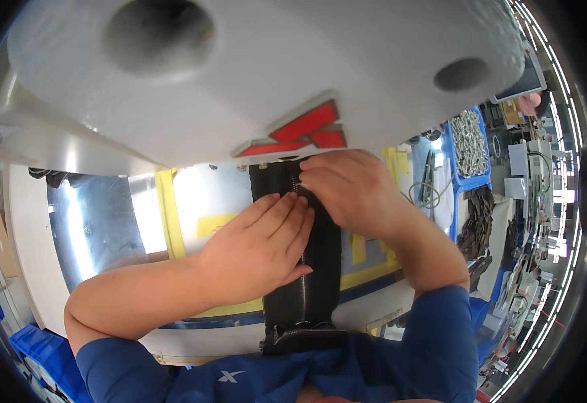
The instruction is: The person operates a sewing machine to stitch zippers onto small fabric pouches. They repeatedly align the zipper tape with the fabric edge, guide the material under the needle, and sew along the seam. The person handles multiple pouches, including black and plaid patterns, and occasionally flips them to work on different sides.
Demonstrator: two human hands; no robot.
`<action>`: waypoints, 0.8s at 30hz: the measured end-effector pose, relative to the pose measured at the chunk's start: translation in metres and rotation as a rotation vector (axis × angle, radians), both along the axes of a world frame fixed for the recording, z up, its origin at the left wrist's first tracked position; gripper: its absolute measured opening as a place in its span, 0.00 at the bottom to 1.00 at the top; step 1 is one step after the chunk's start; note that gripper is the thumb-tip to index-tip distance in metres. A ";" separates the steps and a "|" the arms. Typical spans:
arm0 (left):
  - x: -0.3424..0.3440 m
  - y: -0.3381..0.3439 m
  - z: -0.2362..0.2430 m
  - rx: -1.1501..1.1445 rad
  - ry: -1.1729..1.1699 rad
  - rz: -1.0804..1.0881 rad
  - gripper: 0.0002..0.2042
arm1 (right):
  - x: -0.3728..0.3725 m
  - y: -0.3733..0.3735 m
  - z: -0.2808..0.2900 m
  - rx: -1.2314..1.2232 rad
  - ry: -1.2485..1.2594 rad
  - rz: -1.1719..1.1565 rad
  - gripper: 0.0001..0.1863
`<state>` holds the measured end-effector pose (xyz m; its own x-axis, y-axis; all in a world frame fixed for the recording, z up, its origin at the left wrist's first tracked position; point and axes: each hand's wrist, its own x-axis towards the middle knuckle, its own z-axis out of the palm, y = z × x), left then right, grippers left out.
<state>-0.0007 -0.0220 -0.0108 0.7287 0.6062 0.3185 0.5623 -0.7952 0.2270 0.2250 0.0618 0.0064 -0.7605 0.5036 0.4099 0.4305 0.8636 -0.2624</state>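
Note:
A black fabric strip with a metal zipper point(321, 272) runs from the edge nearest my body to beneath the grey-white machine head point(206, 101). On the strip lies my left hand point(261, 236), open, its fingers stretched together across the zipper teeth and its thumb lower down. Farther up, close below the machine head, my right hand point(350, 191) rests on the strip's right side. Its fingers are extended, with the tips by the zipper line, and its thumb is hidden. The machine head covers the strip's far end.
The work surface carries yellow tape point(167, 211) around shiny plates. At the right are a blue bin of metal zipper parts point(469, 142), a pile of dark strips point(476, 221) and a loose cable point(426, 195). A blue crate point(51, 359) stands low on the left.

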 end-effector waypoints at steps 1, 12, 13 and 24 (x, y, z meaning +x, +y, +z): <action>0.000 0.000 0.001 -0.001 -0.004 -0.001 0.35 | 0.000 -0.001 0.004 -0.116 0.050 -0.065 0.08; 0.001 0.000 0.001 -0.026 -0.015 -0.007 0.34 | 0.001 0.007 0.000 -0.465 0.080 -0.208 0.11; 0.000 -0.001 0.000 -0.030 -0.023 -0.005 0.34 | 0.003 0.007 -0.002 -0.415 0.070 -0.165 0.11; 0.000 0.001 -0.001 -0.049 -0.033 -0.011 0.34 | 0.003 0.002 -0.008 -0.355 0.003 -0.105 0.11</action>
<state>-0.0004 -0.0213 -0.0114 0.7247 0.6139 0.3129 0.5452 -0.7886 0.2844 0.2280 0.0638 -0.0011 -0.6962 0.6901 0.1976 0.5108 0.6697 -0.5390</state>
